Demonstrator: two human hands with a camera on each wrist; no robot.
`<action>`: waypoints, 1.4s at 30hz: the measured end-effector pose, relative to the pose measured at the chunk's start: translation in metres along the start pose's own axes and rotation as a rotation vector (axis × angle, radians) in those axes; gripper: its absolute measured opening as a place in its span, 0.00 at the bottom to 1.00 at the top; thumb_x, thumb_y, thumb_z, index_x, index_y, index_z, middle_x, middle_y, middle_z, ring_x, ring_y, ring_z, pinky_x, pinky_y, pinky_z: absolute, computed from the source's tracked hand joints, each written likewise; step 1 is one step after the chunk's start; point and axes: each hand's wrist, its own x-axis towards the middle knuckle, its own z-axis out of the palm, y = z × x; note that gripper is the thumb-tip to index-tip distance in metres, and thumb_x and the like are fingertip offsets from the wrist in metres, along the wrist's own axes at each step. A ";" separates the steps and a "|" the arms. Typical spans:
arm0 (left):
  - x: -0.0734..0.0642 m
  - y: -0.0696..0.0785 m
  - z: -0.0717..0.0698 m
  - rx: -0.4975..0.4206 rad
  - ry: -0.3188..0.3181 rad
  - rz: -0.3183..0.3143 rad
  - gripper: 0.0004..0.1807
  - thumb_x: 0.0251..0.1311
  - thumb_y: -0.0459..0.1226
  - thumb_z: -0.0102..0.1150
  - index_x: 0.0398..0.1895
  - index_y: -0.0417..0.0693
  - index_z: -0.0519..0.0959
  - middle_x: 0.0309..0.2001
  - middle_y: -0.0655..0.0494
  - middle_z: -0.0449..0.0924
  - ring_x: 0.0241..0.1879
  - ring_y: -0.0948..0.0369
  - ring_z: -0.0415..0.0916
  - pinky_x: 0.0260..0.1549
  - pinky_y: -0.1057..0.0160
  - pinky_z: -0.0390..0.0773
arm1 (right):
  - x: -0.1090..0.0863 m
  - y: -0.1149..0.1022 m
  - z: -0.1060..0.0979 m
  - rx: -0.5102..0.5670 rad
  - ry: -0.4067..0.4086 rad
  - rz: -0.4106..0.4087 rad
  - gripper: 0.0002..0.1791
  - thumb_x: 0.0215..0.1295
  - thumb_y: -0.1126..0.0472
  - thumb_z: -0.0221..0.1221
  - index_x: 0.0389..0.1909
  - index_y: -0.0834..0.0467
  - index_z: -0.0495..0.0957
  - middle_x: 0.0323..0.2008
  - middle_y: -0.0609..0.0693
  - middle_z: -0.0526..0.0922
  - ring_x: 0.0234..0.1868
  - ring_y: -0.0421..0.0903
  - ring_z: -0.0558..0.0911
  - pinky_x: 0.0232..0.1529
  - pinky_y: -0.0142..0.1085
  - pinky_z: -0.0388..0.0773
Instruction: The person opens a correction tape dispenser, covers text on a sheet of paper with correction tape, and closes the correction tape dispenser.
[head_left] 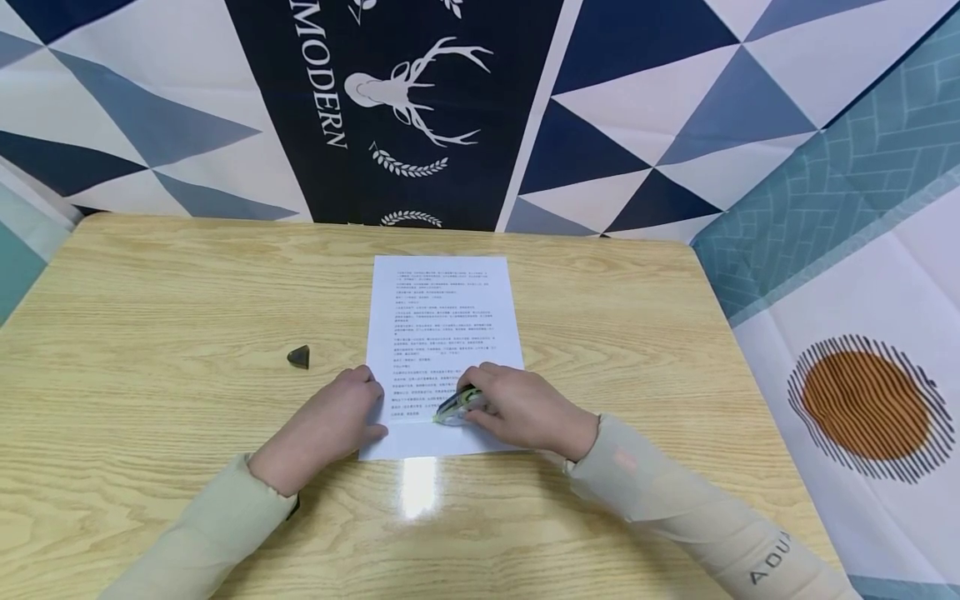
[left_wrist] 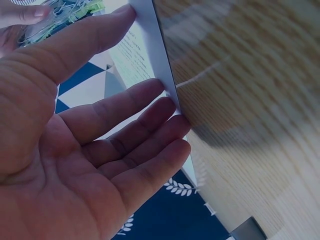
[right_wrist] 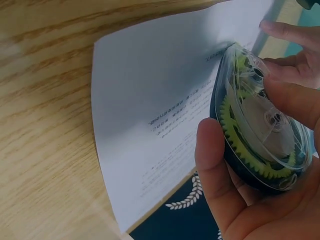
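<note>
A correction tape (right_wrist: 260, 120) with a clear side and green gear wheels is pinched between the thumb and fingers of my right hand (head_left: 528, 408). Its tip meets the printed sheet of paper (head_left: 442, 292) near the last lines of text, in the lower part of the page. On the sheet's lower left edge rests my left hand (head_left: 333, 421). The left wrist view shows that hand's thumb and loosely bent fingers (left_wrist: 145, 170) touching the paper's edge, with nothing gripped in the palm.
A small dark wedge-shaped piece (head_left: 298, 357) lies on the wooden table (head_left: 187, 292), left of the paper. Behind the table's far edge hangs a patterned cloth (head_left: 420, 108) with a deer head and triangles. Light glares on the tabletop just below the sheet.
</note>
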 end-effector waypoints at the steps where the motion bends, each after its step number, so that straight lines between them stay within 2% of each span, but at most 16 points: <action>1: 0.000 0.000 0.000 -0.002 0.000 0.000 0.17 0.44 0.38 0.71 0.32 0.33 0.80 0.31 0.50 0.70 0.30 0.57 0.65 0.34 0.61 0.70 | 0.000 0.000 0.000 0.003 0.000 0.003 0.14 0.61 0.54 0.60 0.46 0.54 0.75 0.37 0.43 0.79 0.32 0.36 0.73 0.32 0.30 0.72; 13: 0.000 0.000 -0.001 0.002 -0.008 -0.010 0.18 0.44 0.38 0.71 0.33 0.32 0.80 0.32 0.49 0.71 0.29 0.57 0.65 0.33 0.61 0.70 | -0.003 0.004 0.001 0.024 0.014 0.020 0.15 0.61 0.55 0.60 0.47 0.54 0.75 0.40 0.44 0.80 0.35 0.36 0.75 0.35 0.32 0.75; 21: 0.001 0.000 0.000 -0.004 0.005 -0.011 0.18 0.43 0.38 0.71 0.33 0.32 0.80 0.32 0.49 0.72 0.30 0.57 0.65 0.33 0.60 0.70 | -0.005 0.006 0.002 0.040 0.056 0.022 0.15 0.59 0.55 0.61 0.46 0.54 0.75 0.39 0.44 0.80 0.35 0.37 0.75 0.36 0.32 0.75; 31: 0.000 -0.002 0.003 -0.008 0.021 -0.005 0.17 0.44 0.38 0.70 0.33 0.33 0.80 0.32 0.49 0.73 0.30 0.58 0.66 0.34 0.60 0.71 | -0.008 0.010 -0.001 0.144 0.109 0.092 0.17 0.58 0.56 0.59 0.49 0.52 0.74 0.44 0.45 0.80 0.28 0.37 0.73 0.32 0.30 0.71; 35: -0.001 -0.003 0.004 -0.032 0.035 0.007 0.15 0.46 0.37 0.69 0.33 0.34 0.80 0.31 0.51 0.72 0.29 0.59 0.65 0.32 0.62 0.69 | -0.010 0.015 -0.002 0.196 0.127 0.108 0.16 0.59 0.56 0.59 0.48 0.50 0.74 0.45 0.45 0.80 0.31 0.37 0.73 0.35 0.31 0.72; 38: -0.003 -0.004 0.004 -0.049 0.053 0.012 0.15 0.48 0.37 0.68 0.35 0.34 0.80 0.30 0.52 0.72 0.29 0.59 0.64 0.31 0.63 0.67 | -0.010 0.019 -0.001 0.227 0.154 0.101 0.15 0.59 0.57 0.60 0.47 0.49 0.75 0.45 0.44 0.80 0.37 0.38 0.75 0.40 0.32 0.73; 42: -0.004 -0.006 0.003 -0.060 0.083 0.013 0.16 0.48 0.37 0.68 0.38 0.34 0.80 0.31 0.52 0.74 0.30 0.60 0.65 0.31 0.64 0.68 | -0.010 0.023 -0.002 0.269 0.173 0.095 0.14 0.58 0.58 0.61 0.46 0.49 0.75 0.45 0.45 0.81 0.41 0.40 0.77 0.42 0.34 0.74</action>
